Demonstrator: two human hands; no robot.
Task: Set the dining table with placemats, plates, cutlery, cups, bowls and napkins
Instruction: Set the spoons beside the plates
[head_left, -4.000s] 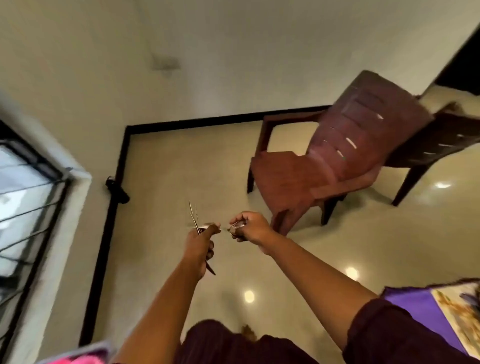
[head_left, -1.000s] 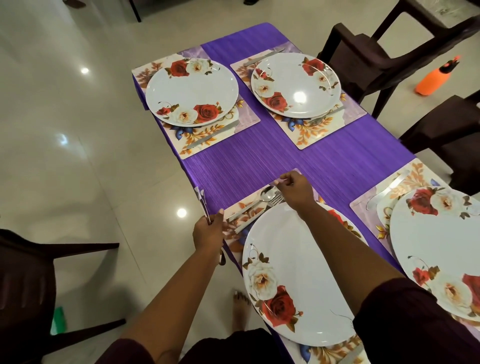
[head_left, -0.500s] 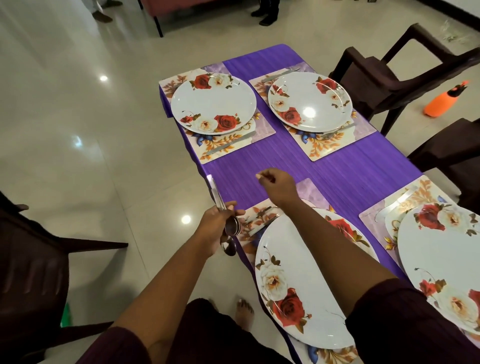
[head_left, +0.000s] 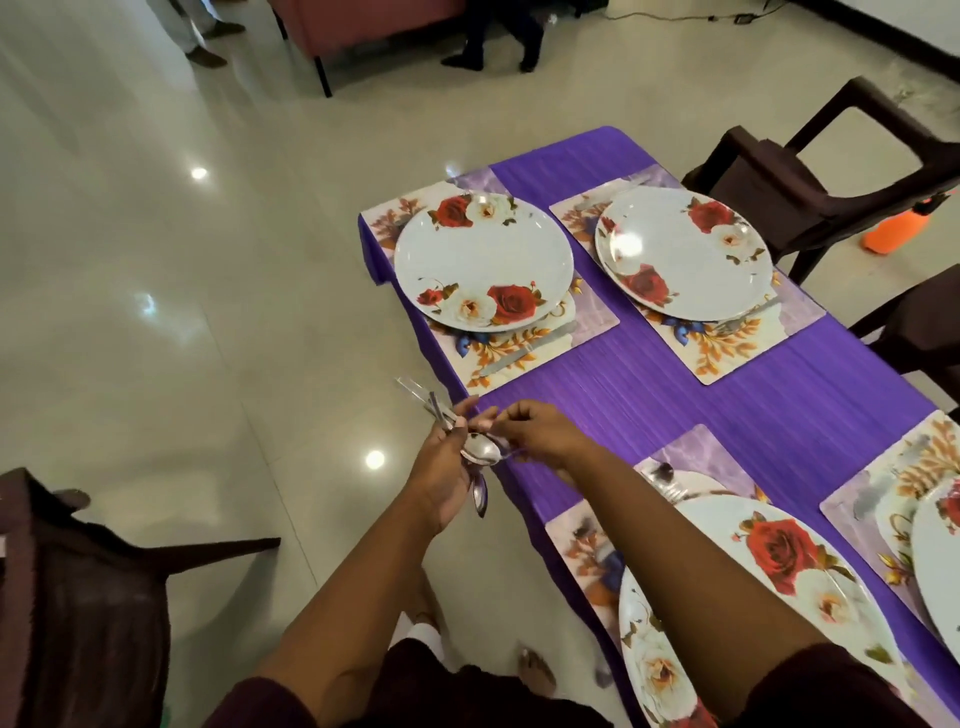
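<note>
My left hand (head_left: 441, 467) grips a bundle of steel cutlery (head_left: 480, 449) just off the table's left edge, spoon bowls toward me and handles pointing up-left. My right hand (head_left: 540, 431) pinches one piece of that bundle beside the left fingers. The purple table (head_left: 701, 410) carries floral placemats with rose plates: far left (head_left: 483, 260), far right (head_left: 680, 252) and near (head_left: 748, 592). A knife (head_left: 524, 356) lies on the far left placemat. A spoon and fork (head_left: 667, 480) lie beyond the near plate.
Dark plastic chairs stand at the right (head_left: 831, 176) and at the lower left (head_left: 78, 597). An orange bottle (head_left: 896, 234) sits on the floor at the right. People's legs (head_left: 493, 36) and a red seat are at the top. Another plate (head_left: 935, 561) shows at the right edge.
My right hand left the spoon and fork beside the near plate and came back to the bundle in my left hand. The view has shifted left along the table.
</note>
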